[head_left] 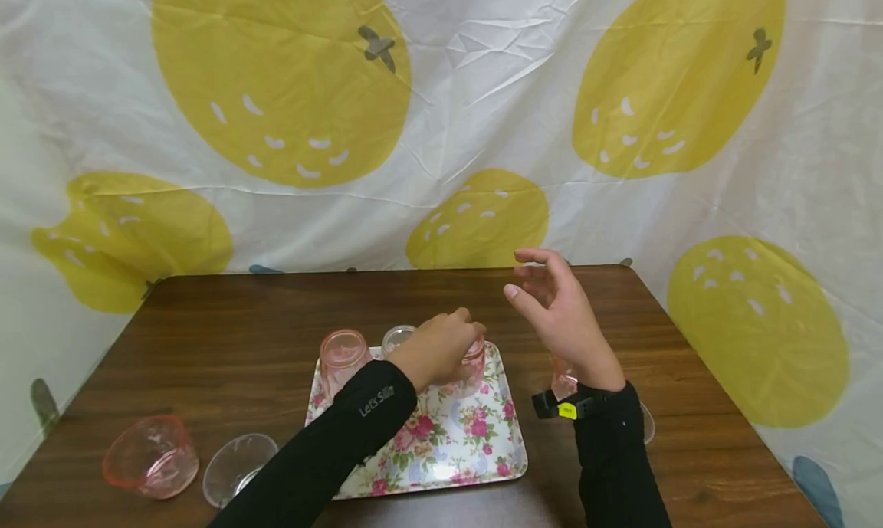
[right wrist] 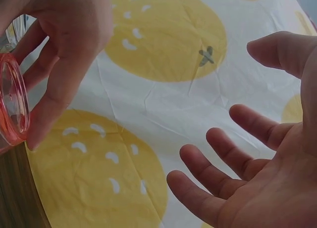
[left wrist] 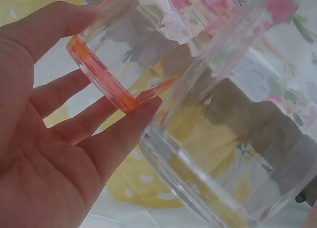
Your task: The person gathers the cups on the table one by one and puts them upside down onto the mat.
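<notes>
My left hand (head_left: 436, 349) reaches over the back right of the floral tray (head_left: 476, 455), gripping a pink glass (left wrist: 133, 55) around its base end with thumb and fingertips. That glass is upside down over the tray, base uppermost. Close beside it in the left wrist view is a clear glass (left wrist: 213, 154), also base up. Another upturned pink glass (head_left: 343, 353) stands at the tray's back left corner. My right hand (head_left: 564, 321) is raised to the right of the tray with fingers spread and slightly bent, holding nothing.
On the wooden table (head_left: 228, 329), left of the tray, are a pink glass (head_left: 155, 463) and a clear glass (head_left: 234, 467). Partly hidden by my right wrist are another pink glass (head_left: 562, 378) and a clear rim (head_left: 648, 424). A lemon-print cloth (head_left: 476, 114) hangs behind the table.
</notes>
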A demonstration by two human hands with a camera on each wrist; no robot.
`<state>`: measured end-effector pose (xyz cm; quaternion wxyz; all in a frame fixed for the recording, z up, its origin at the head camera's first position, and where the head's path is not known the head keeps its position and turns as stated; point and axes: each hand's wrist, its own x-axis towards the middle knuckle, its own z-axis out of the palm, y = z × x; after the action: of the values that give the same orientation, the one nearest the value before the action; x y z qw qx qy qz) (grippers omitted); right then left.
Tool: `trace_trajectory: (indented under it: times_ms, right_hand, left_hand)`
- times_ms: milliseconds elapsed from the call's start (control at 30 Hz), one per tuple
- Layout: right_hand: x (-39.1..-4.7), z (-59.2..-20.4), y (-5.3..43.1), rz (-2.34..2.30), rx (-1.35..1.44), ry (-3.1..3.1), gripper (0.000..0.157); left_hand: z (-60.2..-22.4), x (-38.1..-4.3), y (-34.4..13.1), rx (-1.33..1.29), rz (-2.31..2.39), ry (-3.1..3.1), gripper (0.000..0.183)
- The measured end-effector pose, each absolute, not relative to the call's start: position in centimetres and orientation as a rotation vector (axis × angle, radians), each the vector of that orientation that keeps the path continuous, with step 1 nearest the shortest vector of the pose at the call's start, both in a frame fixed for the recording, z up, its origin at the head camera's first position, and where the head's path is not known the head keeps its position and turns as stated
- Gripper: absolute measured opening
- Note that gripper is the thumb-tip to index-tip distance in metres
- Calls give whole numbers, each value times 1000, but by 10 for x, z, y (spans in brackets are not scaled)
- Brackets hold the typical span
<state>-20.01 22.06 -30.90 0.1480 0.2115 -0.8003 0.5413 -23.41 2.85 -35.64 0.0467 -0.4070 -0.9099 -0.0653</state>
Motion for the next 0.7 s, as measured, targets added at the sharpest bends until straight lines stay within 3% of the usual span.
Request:
trace_trajectory:
  times_ms: [367, 700]
  right_hand:
    - [-203, -310, 218, 1506, 607, -2344, 48]
    - [-200, -309, 216, 1502, 581, -2371, 50]
  left_hand:
    - [-357, -228, 24, -1232, -215, -2708, 53]
    - [-327, -205, -1, -1246, -534, -2438, 36]
